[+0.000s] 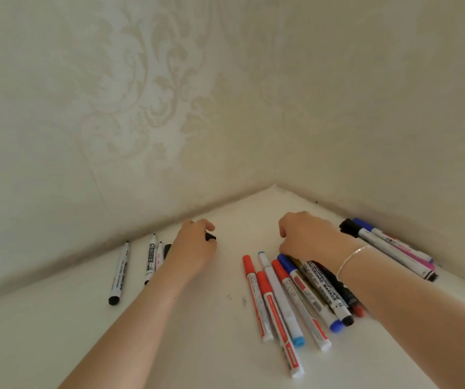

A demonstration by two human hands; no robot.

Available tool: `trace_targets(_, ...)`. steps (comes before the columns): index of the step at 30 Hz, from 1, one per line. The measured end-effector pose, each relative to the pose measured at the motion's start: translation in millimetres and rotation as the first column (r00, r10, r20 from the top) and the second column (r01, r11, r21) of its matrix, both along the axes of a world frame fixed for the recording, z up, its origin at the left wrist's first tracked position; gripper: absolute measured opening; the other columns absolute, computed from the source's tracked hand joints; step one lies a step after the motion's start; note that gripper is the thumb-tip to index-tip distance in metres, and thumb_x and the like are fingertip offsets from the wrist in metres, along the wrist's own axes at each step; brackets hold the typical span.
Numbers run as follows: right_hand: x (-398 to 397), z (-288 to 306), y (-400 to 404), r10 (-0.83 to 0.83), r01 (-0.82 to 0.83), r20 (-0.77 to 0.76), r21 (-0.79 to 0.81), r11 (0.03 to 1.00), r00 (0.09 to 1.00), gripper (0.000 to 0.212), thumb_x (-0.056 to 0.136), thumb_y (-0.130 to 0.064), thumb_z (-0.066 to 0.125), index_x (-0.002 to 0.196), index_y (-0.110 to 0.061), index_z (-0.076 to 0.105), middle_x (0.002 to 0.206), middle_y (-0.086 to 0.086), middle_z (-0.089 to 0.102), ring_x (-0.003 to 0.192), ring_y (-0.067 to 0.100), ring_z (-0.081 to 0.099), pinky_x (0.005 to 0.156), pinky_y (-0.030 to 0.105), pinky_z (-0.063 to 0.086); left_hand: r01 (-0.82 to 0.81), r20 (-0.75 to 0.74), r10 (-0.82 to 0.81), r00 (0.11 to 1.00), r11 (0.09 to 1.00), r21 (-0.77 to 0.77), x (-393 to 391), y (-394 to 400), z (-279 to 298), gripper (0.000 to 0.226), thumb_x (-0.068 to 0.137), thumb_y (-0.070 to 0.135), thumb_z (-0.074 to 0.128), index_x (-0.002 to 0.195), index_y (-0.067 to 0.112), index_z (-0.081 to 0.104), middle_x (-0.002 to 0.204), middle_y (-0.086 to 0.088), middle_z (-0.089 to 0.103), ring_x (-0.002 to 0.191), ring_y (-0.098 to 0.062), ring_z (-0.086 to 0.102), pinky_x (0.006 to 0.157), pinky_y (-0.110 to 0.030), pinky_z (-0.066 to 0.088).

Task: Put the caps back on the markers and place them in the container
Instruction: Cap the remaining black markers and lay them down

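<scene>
A black-capped marker (327,293) under the right hand (307,237) reads "WHITEBOARD MARKER".

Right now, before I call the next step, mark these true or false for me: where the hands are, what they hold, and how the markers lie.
1. The left hand holds a small black cap. True.
2. A container stands between the hands. False: none is in view.
3. The right hand wears a thin bracelet. True.
4. All markers are uncapped. False: the red-capped markers near the right hand have caps on.
</scene>
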State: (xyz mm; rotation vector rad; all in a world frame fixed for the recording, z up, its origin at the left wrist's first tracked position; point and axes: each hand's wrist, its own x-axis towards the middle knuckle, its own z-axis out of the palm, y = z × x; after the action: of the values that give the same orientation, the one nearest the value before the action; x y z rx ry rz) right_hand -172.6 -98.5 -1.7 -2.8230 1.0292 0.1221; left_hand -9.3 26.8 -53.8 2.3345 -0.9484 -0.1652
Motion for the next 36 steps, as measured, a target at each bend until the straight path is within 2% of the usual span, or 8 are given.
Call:
trace_targets(3, 17, 0, 5, 0.068, -0.061, 0.115, -0.065, 0.996, 0.991, 0.034, 0.091, -0.016, 0.048, 0.125, -0.014, 0.049, 0.123, 0.007, 0.048, 0.112, 0.025, 0.049, 0.08, 0.031, 0.04, -0.03, -0.014, 0.029, 0.999, 0.998, -0.058, 9, 6, 3, 0.028, 0.091, 0.006, 0.051, 0.116, 0.015, 0.061, 0.118, -0.006, 0.054, 0.089, -0.017, 0.052, 0.072, -0.024, 0.038)
trace_targets(8, 68, -11, 23, 0.232, -0.29, 0.294, 0.172, 0.941, 0.927, 0.052, 0.091, -0.007, 0.047, 0.14, -0.02, 0.038, 0.14, 0.007, 0.042, 0.125, 0.021, 0.045, 0.095, 0.027, 0.039, -0.101, 0.042, 0.099, 0.994, 0.994, 0.035, 27, 35, 10, 0.033, 0.091, 0.014, 0.055, 0.123, 0.019, 0.058, 0.123, -0.003, 0.05, 0.093, -0.013, 0.052, 0.081, -0.023, 0.042)
trace_targets(14, 117, -32, 44, 0.258, -0.306, 0.22, 0.22, 0.926, 0.941, 0.048, 0.091, -0.016, 0.054, 0.137, -0.017, 0.043, 0.136, 0.007, 0.048, 0.123, 0.024, 0.046, 0.097, 0.029, 0.041, -0.175, 0.095, 0.158, 0.983, 0.962, 0.208, 28, 69, 13, 0.042, 0.086, 0.041, 0.06, 0.122, 0.02, 0.052, 0.117, -0.001, 0.052, 0.099, -0.018, 0.057, 0.084, -0.032, 0.048)
trace_targets(18, 129, -36, 46, 0.218, -0.264, 0.23, 0.193, 0.945, 0.949, 0.035, 0.087, -0.008, 0.053, 0.122, -0.009, 0.049, 0.124, 0.011, 0.051, 0.11, 0.026, 0.05, 0.079, 0.027, 0.044, -0.134, 0.12, 0.107, 0.987, 0.961, 0.243, 21, 76, 17, 0.039, 0.086, 0.046, 0.06, 0.114, 0.02, 0.049, 0.109, 0.003, 0.057, 0.099, -0.017, 0.056, 0.083, -0.032, 0.046)
trace_targets(22, 131, -32, 46, 0.167, -0.234, 0.225, 0.319, 0.918, 0.96, 0.025, 0.082, -0.009, 0.062, 0.101, -0.012, 0.047, 0.106, 0.007, 0.053, 0.085, 0.02, 0.049, 0.052, 0.02, 0.036, -0.123, 0.172, 0.064, 0.983, 0.925, 0.36, 17, 74, 18, 0.026, 0.085, 0.033, 0.061, 0.101, 0.017, 0.049, 0.102, 0.001, 0.059, 0.099, -0.02, 0.057, 0.107, -0.039, 0.036)
trace_targets(29, 132, -34, 48, 0.14, -0.225, 0.23, 0.4, 0.888, 0.963, 0.03, 0.075, -0.009, 0.07, 0.093, -0.015, 0.047, 0.096, 0.002, 0.053, 0.081, 0.019, 0.049, 0.057, 0.024, 0.039, -0.13, 0.159, 0.073, 0.985, 0.914, 0.384, 16, 73, 20, 0.023, 0.087, 0.026, 0.055, 0.107, 0.015, 0.052, 0.103, -0.004, 0.062, 0.1, -0.025, 0.061, 0.111, -0.043, 0.032)
trace_targets(33, 133, -33, 46, 0.12, -0.216, 0.227, 0.467, 0.858, 0.967, 0.035, 0.069, -0.007, 0.078, 0.086, -0.014, 0.048, 0.091, 0.005, 0.057, 0.076, 0.019, 0.051, 0.058, 0.026, 0.04, -0.12, 0.185, 0.045, 0.982, 0.9, 0.42, 13, 71, 25, 0.019, 0.088, 0.019, 0.049, 0.07, 0.018, 0.047, 0.095, -0.006, 0.066, 0.102, -0.022, 0.06, 0.111, -0.041, 0.034)
trace_targets(36, 131, -30, 44, 0.087, -0.215, 0.252, 0.542, 0.813, 0.964, 0.03, 0.066, -0.001, 0.078, 0.076, -0.013, 0.052, 0.078, 0.004, 0.058, 0.067, 0.017, 0.05, 0.057, 0.024, 0.04, -0.109, 0.143, 0.063, 0.988, 0.933, 0.344, 18, 71, 24, 0.018, 0.088, 0.028, 0.05, 0.076, 0.016, 0.054, 0.089, -0.006, 0.068, 0.093, -0.021, 0.063, 0.106, -0.039, 0.037)
